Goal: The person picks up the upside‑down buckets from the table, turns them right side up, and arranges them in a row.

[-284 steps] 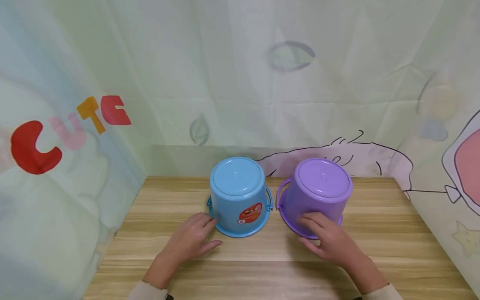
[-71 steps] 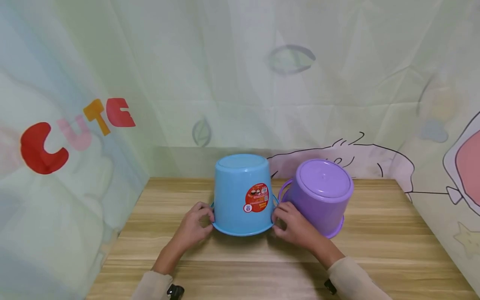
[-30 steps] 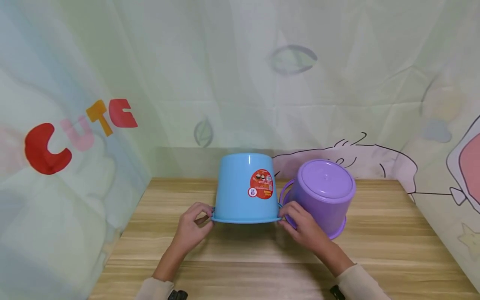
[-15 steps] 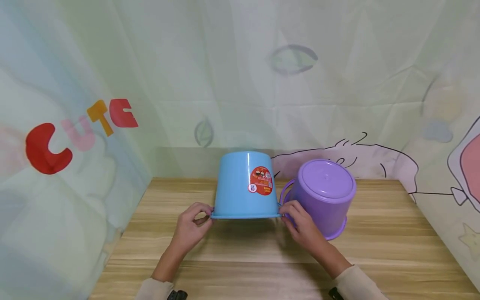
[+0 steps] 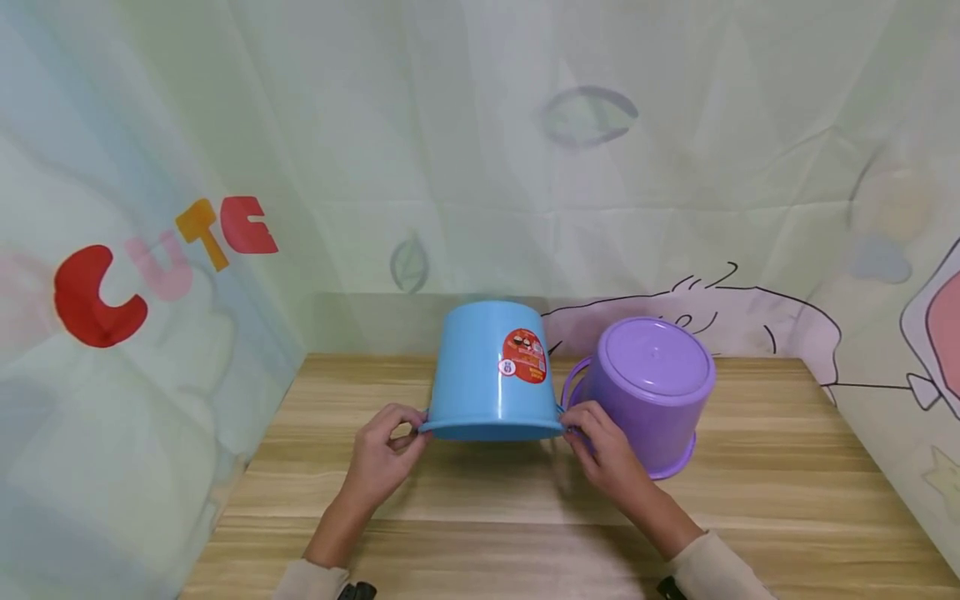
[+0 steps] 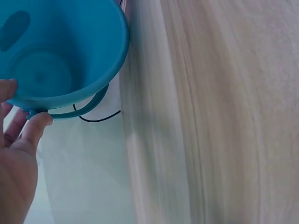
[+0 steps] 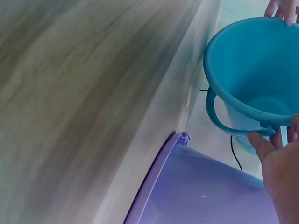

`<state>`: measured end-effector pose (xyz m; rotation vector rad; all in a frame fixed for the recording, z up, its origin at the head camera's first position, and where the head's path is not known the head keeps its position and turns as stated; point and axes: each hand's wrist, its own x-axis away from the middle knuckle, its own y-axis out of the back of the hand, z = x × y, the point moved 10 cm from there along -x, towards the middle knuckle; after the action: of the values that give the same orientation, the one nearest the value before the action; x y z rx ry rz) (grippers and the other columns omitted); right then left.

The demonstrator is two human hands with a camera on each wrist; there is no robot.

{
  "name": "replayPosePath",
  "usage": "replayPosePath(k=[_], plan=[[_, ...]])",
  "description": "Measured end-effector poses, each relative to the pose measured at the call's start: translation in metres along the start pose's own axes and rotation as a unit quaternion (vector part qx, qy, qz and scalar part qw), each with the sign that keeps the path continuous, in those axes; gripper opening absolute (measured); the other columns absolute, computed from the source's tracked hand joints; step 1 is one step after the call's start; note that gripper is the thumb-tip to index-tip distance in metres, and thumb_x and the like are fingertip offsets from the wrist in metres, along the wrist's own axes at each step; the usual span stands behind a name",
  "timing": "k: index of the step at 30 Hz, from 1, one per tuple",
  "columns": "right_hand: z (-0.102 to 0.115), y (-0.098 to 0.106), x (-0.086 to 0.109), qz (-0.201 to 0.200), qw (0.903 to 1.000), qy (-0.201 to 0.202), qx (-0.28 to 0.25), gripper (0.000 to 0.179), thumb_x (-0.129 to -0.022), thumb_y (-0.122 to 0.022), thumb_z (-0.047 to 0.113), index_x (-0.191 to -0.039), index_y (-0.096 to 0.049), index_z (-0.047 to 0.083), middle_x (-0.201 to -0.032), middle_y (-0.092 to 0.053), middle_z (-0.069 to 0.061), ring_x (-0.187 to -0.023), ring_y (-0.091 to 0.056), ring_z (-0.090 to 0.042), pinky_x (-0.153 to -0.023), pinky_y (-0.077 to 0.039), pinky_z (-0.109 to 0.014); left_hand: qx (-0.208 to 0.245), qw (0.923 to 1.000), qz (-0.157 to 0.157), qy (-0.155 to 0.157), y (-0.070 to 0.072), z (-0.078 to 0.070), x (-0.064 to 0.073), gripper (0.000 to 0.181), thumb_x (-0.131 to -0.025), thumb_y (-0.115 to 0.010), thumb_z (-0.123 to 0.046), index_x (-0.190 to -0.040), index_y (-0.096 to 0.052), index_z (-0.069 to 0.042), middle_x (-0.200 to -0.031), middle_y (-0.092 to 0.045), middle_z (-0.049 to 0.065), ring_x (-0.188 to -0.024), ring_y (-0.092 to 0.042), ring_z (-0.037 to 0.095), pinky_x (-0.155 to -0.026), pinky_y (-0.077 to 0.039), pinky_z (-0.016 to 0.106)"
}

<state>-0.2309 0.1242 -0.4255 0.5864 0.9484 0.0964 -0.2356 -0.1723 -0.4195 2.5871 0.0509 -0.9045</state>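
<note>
Blue bucket (image 5: pixel 487 362): tips back a bit further vs. last frame; near rim now up off wood-grain tabletop (image 5: pixel 480 533), base leaning twd curtain (image 5: pixel 472 167). Far rim on table or not: can't tell.
L hand (image 5: pixel 382 454): pinching rim at its L side, by handle pivot.
R hand (image 5: pixel 611 454): same grip, R side; thumb on blue handle (image 7: pixel 224 123) end.
Purple bucket (image 5: pixel 641 408): no real move; mouth down, just R of blue one, next to R hand, not held.
Red sticker (image 5: pixel 525 356): on blue wall facing wearer, tilting w/ it.
Meaning: prob. mid-turn, blue mouth opening twd person; not upright yet.
</note>
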Motion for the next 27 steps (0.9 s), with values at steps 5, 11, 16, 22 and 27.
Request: replayPosePath(k=[5,11,16,22,27], plan=[[0.004,0.002,-0.002,-0.002,1.0,-0.006,0.005,0.03,-0.087,-0.071,-0.014,-0.108,-0.065,0.007,-0.105,-0.063,-0.004,-0.099,-0.061,-0.017,-0.093,-0.046,-0.014,-0.017,0.9998,-0.003,-0.005,0.002,-0.007,-0.002,0.032,-0.074,-0.076,0.026,-0.09,-0.064,0.0,-0.097,-0.069,0.015,-0.097,-0.073,0.036,-0.071,-0.062,0.023],[0.009,0.006,-0.004,-0.006,0.9999,-0.013,0.008,0.03,-0.087,-0.071,-0.012,-0.109,-0.064,0.006,-0.104,-0.063,-0.005,-0.095,-0.06,-0.017,-0.085,-0.048,-0.014,-0.024,0.9997,0.001,-0.006,0.004,-0.001,-0.001,0.032,-0.078,-0.078,0.019,-0.097,-0.068,-0.005,-0.101,-0.07,0.007,-0.101,-0.072,0.023,-0.072,-0.061,0.022],[0.012,0.01,-0.007,-0.014,0.9994,-0.031,0.007,0.03,-0.089,-0.07,-0.012,-0.112,-0.065,0.006,-0.106,-0.064,-0.006,-0.092,-0.063,-0.019,-0.083,-0.05,-0.013,-0.022,0.9997,-0.001,-0.011,0.005,-0.002,-0.001,0.029,-0.08,-0.077,0.018,-0.099,-0.067,-0.001,-0.099,-0.07,0.009,-0.1,-0.073,0.029,-0.071,-0.061,0.023],[0.014,0.015,-0.01,-0.027,0.9986,-0.044,0.012,0.033,-0.088,-0.07,-0.013,-0.115,-0.066,0.007,-0.108,-0.065,-0.007,-0.093,-0.065,-0.02,-0.086,-0.052,-0.012,-0.025,0.9996,-0.007,-0.007,0.006,-0.006,-0.002,0.028,-0.08,-0.076,0.019,-0.1,-0.066,0.001,-0.099,-0.07,0.011,-0.102,-0.073,0.035,-0.07,-0.061,0.021],[0.014,0.02,-0.011,-0.047,0.9964,-0.065,0.025,0.035,-0.088,-0.071,-0.013,-0.117,-0.067,0.007,-0.108,-0.065,-0.004,-0.094,-0.063,-0.014,-0.083,-0.051,-0.011,-0.024,0.9996,-0.014,-0.012,0.007,-0.011,-0.005,0.029,-0.08,-0.076,0.019,-0.102,-0.066,0.003,-0.099,-0.07,0.014,-0.102,-0.073,0.038,-0.07,-0.06,0.02]])
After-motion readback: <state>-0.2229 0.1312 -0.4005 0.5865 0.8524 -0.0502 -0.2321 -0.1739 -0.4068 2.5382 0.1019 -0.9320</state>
